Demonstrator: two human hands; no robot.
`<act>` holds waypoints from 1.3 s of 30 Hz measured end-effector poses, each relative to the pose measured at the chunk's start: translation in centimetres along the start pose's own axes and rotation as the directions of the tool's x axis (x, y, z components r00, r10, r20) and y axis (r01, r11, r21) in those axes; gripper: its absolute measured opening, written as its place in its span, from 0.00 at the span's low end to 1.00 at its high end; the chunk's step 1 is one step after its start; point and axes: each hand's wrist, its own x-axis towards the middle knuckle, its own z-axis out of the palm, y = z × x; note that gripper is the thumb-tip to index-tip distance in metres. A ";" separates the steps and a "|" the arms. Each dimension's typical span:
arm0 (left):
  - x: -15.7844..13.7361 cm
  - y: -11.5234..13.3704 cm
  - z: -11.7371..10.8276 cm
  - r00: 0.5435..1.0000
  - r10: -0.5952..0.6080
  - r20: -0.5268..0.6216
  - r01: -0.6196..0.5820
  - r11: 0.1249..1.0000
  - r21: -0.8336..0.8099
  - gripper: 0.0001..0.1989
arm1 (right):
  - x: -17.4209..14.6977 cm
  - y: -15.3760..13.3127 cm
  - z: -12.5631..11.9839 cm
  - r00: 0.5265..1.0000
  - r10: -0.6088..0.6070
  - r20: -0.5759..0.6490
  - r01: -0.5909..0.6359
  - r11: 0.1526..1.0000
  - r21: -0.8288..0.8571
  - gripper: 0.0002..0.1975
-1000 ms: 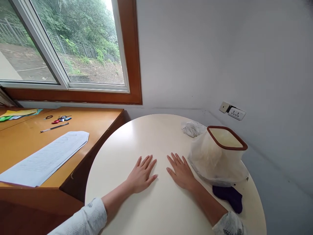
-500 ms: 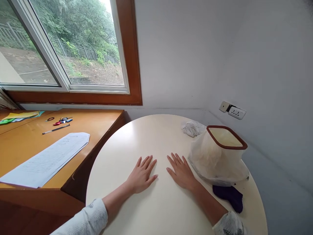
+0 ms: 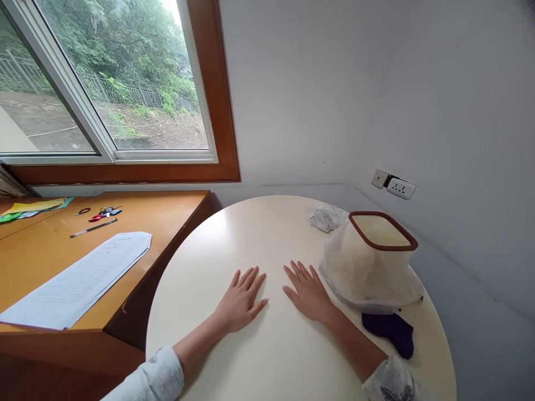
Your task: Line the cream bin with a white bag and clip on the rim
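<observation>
My left hand [image 3: 239,302] lies palm down on the round cream table [image 3: 251,234], its fingers spread and nothing in it. Flat on the same tabletop rests my right hand [image 3: 307,292], also with fingers apart and holding nothing. Just right of it stands a waste bin [image 3: 383,247] with a brown rim, covered in a whitish translucent plastic bag [image 3: 376,281]. A dark purple sock [image 3: 390,333] lies beyond my right forearm, partly under the bag's edge. Behind the bin sits a crumpled clear plastic bag [image 3: 326,218] with something pale in it.
A wooden desk [image 3: 167,209] adjoins on the left, bearing paper sheets [image 3: 83,284], a pen [image 3: 93,228], keys [image 3: 106,213], a black ring [image 3: 84,211] and coloured papers [image 3: 33,207]. A wall socket [image 3: 401,187] is at the right, a window [image 3: 137,83] at upper left.
The camera's view has tilted and shifted slightly. Both hands stay flat in the same places on the table, and no object has moved.
</observation>
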 end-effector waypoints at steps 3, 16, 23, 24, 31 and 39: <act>0.0 0.1 -0.1 1.000 -0.002 0.003 0.002 1.000 0.001 0.31 | 0.0 0.1 0.0 1.000 0.000 -0.002 0.000 1.000 0.005 0.30; 0.0 0.0 0.2 0.999 0.021 -0.038 -0.021 1.000 0.014 0.31 | -0.2 0.1 -0.2 1.000 0.000 -0.006 0.000 1.000 0.005 0.29; 0.1 -0.1 0.3 0.999 0.018 -0.040 -0.017 1.000 0.011 0.31 | -0.2 0.3 0.2 0.999 -0.010 -0.044 0.010 1.000 0.010 0.28; 0.1 -0.1 0.3 0.999 0.021 -0.043 -0.021 1.000 0.010 0.31 | -0.2 0.3 0.3 0.997 -0.013 -0.070 0.014 1.000 0.014 0.27; 0.0 0.0 0.1 1.000 0.002 -0.028 -0.002 1.000 -0.009 0.30 | -0.7 0.5 -2.7 0.886 -0.049 -0.462 0.070 0.997 0.028 0.19; 0.3 -0.2 0.0 0.998 -0.015 -0.065 0.010 0.997 -0.081 0.26 | -3.1 7.1 -9.2 0.484 0.134 -0.865 -0.336 0.941 -0.043 0.20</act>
